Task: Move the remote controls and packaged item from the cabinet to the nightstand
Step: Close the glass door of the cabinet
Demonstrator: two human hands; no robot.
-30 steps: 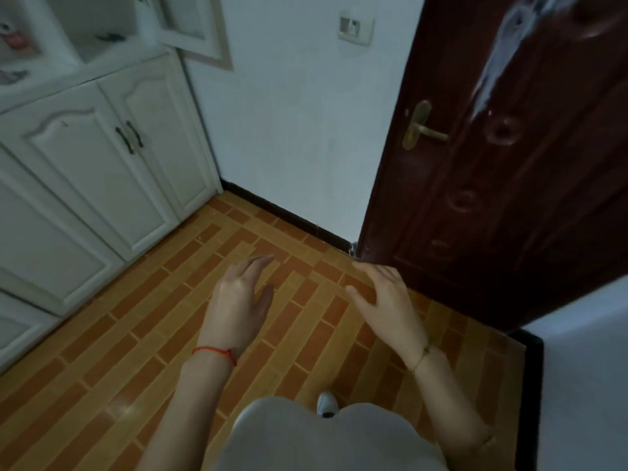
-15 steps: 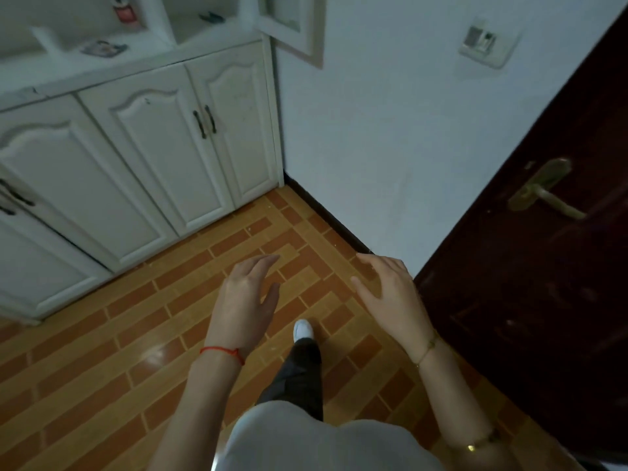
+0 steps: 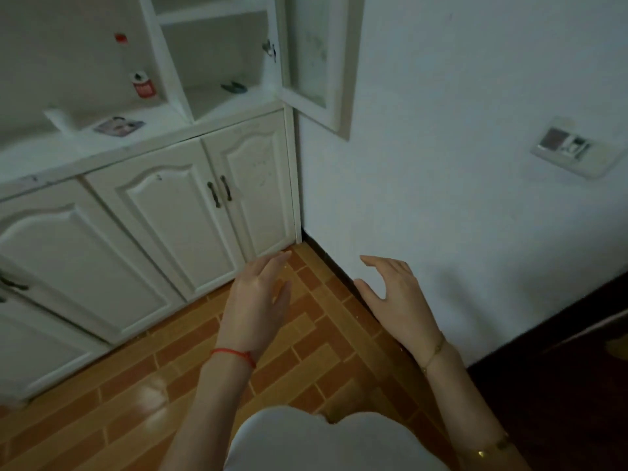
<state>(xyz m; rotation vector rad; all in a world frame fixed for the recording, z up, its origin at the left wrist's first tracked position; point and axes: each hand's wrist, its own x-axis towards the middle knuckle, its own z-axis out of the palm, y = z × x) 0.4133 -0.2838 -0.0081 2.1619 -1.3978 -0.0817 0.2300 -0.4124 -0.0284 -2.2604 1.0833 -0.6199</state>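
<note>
Far left on the cabinet (image 3: 176,158) ledge, packaged item (image 3: 119,125) is seen, well apart from left hand (image 3: 255,300) and right hand (image 3: 397,300), both spread and empty.

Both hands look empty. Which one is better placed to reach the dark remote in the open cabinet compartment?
Probably left: the open left hand is nearer the white cabinet holding the dark remote; the right hand hangs by the wall.

A dark remote control (image 3: 233,87) is lying flat inside the open cabinet (image 3: 217,107) compartment; a flat packaged item (image 3: 119,125) is lying on its ledge.
</note>
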